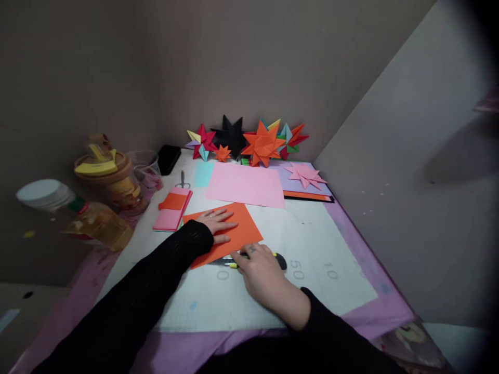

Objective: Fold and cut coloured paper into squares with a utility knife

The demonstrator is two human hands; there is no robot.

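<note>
Flat on a sheet of orange paper (245,223) lies my left hand (216,224), its fingers spread and pressing on the sheet. Just below the paper's lower right corner, my right hand (259,267) is closed over a black and yellow utility knife (279,261). The knife's front end reaches to the paper's lower edge, and my fingers cover its middle. Beyond my left hand a large pink sheet (245,184) overlaps the orange one's upper side. To the left sits a stack of pink and orange paper pieces (171,210), with small scissors (182,182) behind it.
Several folded paper stars, among them an orange one (264,144) and a black one (230,134), line the wall. A pink star (306,175) rests on purple paper (278,169). On the left stand a bottle (101,223), a lidded cup (117,182) and a black phone-like object (169,158).
</note>
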